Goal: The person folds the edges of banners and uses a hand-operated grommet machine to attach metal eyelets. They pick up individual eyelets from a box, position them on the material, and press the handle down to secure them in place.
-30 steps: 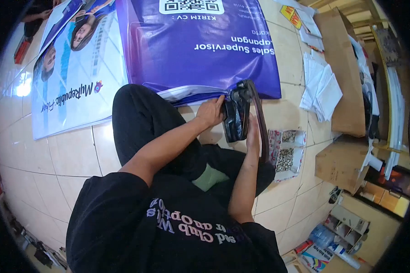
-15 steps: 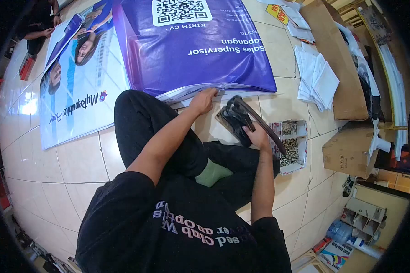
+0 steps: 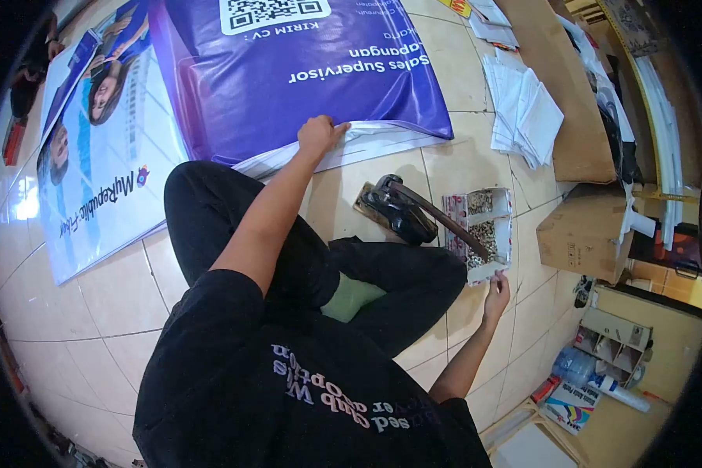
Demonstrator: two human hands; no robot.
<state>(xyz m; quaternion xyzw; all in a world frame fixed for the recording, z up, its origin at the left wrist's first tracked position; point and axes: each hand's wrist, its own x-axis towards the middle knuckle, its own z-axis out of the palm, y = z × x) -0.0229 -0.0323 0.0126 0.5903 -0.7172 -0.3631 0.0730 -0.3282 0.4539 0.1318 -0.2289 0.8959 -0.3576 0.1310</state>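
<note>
At 11 o'clock, left hand (image 3: 318,136) best flattens the banner (image 3: 312,93); at 4, right hand (image 3: 498,296) meets the parts box (image 3: 454,207); both grasps unclear.

Your right hand (image 3: 498,295) has let go of the long-handled black tool (image 3: 402,210) and moved to the near right corner of the small divided box (image 3: 509,234). The tool, earlier at the purple banner's (image 3: 320,86) near edge, now sits apart from it on the floor (image 3: 335,204). Your left hand (image 3: 320,134) has shifted farther onto that edge.
</note>
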